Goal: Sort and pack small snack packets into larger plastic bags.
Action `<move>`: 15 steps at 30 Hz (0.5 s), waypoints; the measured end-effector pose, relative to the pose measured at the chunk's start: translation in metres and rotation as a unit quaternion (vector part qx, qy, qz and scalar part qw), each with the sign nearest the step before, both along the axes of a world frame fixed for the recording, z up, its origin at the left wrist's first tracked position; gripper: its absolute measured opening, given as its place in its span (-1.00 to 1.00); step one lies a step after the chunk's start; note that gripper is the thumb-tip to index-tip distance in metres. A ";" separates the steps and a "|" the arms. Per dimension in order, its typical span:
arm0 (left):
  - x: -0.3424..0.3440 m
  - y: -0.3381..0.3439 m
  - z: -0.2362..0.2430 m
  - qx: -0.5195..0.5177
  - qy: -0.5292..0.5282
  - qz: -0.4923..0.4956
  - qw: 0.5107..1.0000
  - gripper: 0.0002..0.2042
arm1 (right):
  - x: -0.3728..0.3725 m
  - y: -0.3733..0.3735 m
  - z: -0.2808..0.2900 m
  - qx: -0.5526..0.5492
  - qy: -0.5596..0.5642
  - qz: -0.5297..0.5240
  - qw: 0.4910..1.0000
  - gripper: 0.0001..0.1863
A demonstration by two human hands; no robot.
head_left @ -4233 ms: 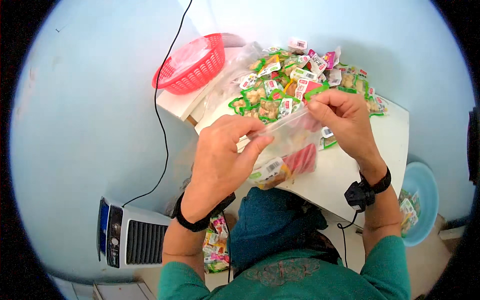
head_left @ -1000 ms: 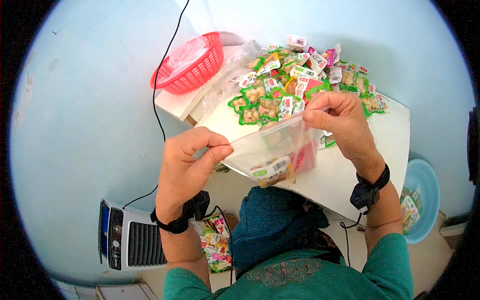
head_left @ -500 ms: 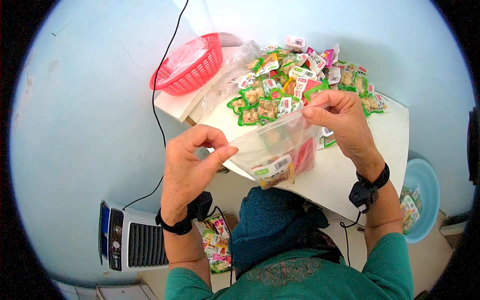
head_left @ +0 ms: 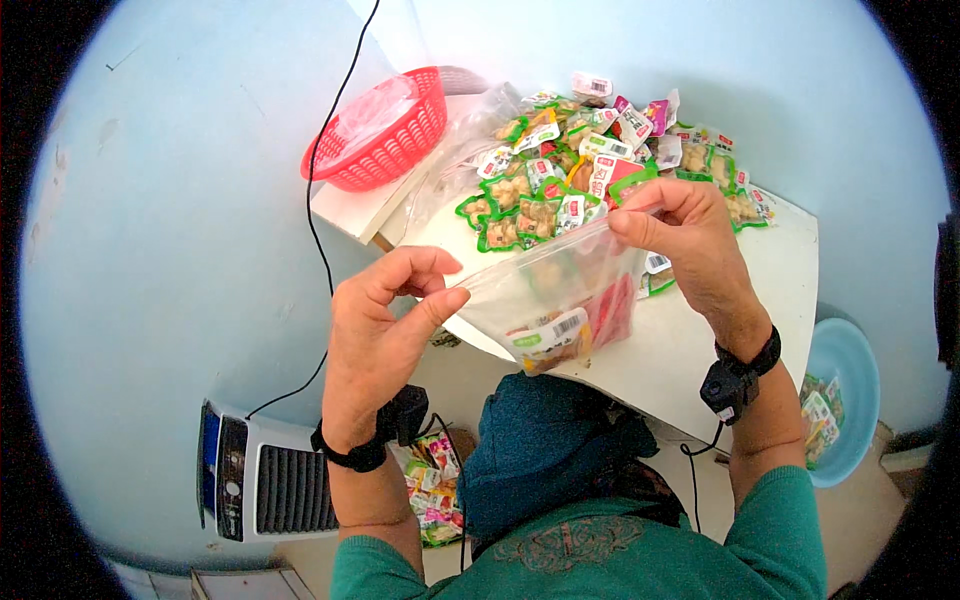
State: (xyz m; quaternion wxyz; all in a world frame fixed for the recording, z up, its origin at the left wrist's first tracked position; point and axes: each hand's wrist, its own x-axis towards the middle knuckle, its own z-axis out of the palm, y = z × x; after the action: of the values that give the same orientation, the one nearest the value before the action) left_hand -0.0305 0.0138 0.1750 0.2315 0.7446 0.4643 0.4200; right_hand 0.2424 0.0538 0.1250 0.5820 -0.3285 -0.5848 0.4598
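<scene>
Between my hands hangs a clear zip bag (head_left: 563, 282), its top edge stretched on a slant. Inside it, low down, lie a white-labelled snack packet (head_left: 552, 338) and a red packet (head_left: 610, 308). My right hand (head_left: 690, 240) pinches the bag's upper right corner between thumb and fingers. At the upper left corner is my left hand (head_left: 385, 315), thumb tip against the bag and forefinger a little above. A heap of small snack packets (head_left: 535, 215), many green-edged, lies on the white table (head_left: 730, 320) beyond the bag.
A red basket (head_left: 385, 150) with clear plastic in it stands at the back left. A blue basin (head_left: 850, 400) of packets is at the right, and more packets (head_left: 430, 480) lie low at the left. A cooler-like appliance (head_left: 285, 485) and black cable (head_left: 325, 260) are leftward.
My left forefinger has lifted slightly away from the thumb at the bag's corner. The bag has shifted a touch to the right; my right hand has barely moved.
</scene>
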 end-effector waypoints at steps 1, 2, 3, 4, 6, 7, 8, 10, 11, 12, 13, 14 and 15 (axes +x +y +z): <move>-0.001 0.001 -0.001 0.000 0.000 0.000 1.000 -0.88 | 0.001 0.000 0.000 0.000 0.000 0.000 1.000 -0.85; -0.003 0.003 -0.003 0.008 0.011 -0.007 1.000 -0.89 | 0.002 0.001 -0.001 0.005 -0.001 0.004 1.000 -0.85; -0.004 0.004 -0.004 0.017 0.021 -0.013 1.000 -0.89 | 0.002 0.001 -0.002 0.010 -0.002 0.008 1.000 -0.85; -0.004 0.004 -0.004 0.017 0.021 -0.013 1.000 -0.89 | 0.002 0.001 -0.002 0.010 -0.002 0.008 1.000 -0.85; -0.004 0.003 -0.003 -0.037 -0.002 0.000 0.999 -0.90 | 0.001 0.001 -0.001 0.010 -0.007 0.008 1.000 -0.85; -0.005 0.003 -0.004 -0.037 -0.002 0.000 0.999 -0.90 | 0.001 0.001 -0.001 0.010 -0.007 0.008 1.000 -0.85; -0.007 0.004 -0.005 -0.050 -0.016 -0.010 0.999 -0.90 | 0.000 0.001 -0.001 0.007 -0.005 0.007 1.000 -0.85; -0.006 0.003 -0.005 -0.062 -0.028 -0.021 0.997 -0.89 | 0.000 0.000 -0.001 0.004 -0.002 0.005 1.000 -0.85; -0.003 0.003 -0.005 -0.007 -0.018 -0.005 1.000 -0.87 | 0.000 0.000 -0.001 0.006 0.002 0.003 1.000 -0.86; 0.000 0.003 -0.005 0.046 -0.009 0.010 0.999 -0.85 | 0.000 0.001 -0.002 0.007 0.006 -0.001 1.000 -0.86; 0.004 0.003 -0.003 0.045 -0.009 0.009 0.999 -0.85 | 0.000 0.001 -0.002 0.006 0.006 -0.002 1.000 -0.86; 0.010 0.002 0.001 0.065 0.011 0.007 0.998 -0.82 | 0.000 0.001 -0.002 0.015 0.007 0.003 1.000 -0.87; 0.014 0.001 0.004 0.085 0.031 0.007 0.996 -0.80 | -0.001 0.001 -0.002 0.025 0.009 0.009 1.000 -0.87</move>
State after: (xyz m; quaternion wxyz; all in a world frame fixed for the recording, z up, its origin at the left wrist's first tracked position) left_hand -0.0164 0.0147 0.1793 0.1497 0.7710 0.4392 0.4361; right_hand 0.2416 0.0552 0.1230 0.5912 -0.3041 -0.5938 0.4532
